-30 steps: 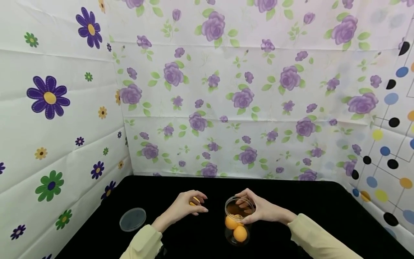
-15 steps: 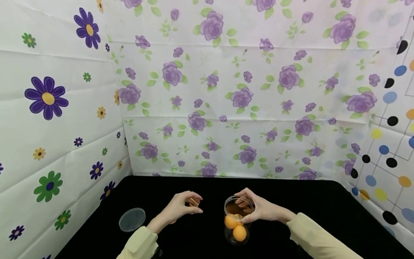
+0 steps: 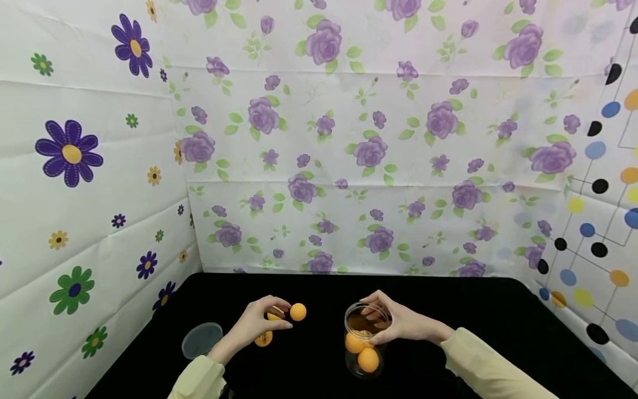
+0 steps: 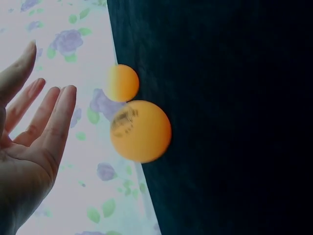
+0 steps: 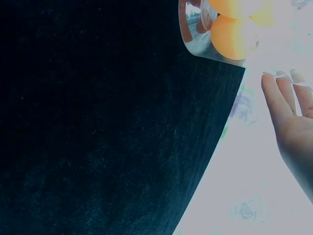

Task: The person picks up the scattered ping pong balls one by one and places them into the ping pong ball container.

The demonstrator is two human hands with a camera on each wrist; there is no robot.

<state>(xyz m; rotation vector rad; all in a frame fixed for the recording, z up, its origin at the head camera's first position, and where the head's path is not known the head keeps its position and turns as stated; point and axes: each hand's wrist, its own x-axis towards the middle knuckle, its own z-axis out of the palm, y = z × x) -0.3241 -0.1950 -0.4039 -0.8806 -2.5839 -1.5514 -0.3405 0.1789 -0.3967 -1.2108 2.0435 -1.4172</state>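
In the head view my left hand (image 3: 256, 324) is over the left part of the table, its thumb and fingers spread apart. Orange ping-pong balls lie about it: one ball (image 3: 298, 312) past the fingertips, another ball (image 3: 274, 313) seen through the gap behind the fingers, and a printed ball (image 3: 263, 338) below the hand. The left wrist view has a printed ball (image 4: 141, 131) and a smaller-looking ball (image 4: 122, 83) apart from the fingers. My right hand (image 3: 399, 321) grips a clear jar (image 3: 366, 368) near its uncovered rim. Inside are orange balls (image 3: 368, 360).
A round translucent lid (image 3: 201, 339) lies on the black table (image 3: 448, 299) at the left, partly behind the left forearm. Flower-patterned sheets (image 3: 319, 166) stand behind and at the left; a dotted sheet (image 3: 593, 249) stands at the right.
My left hand has drawn back to the left, and the balls behind it have come into view. The right hand keeps hold of the jar in the same place.
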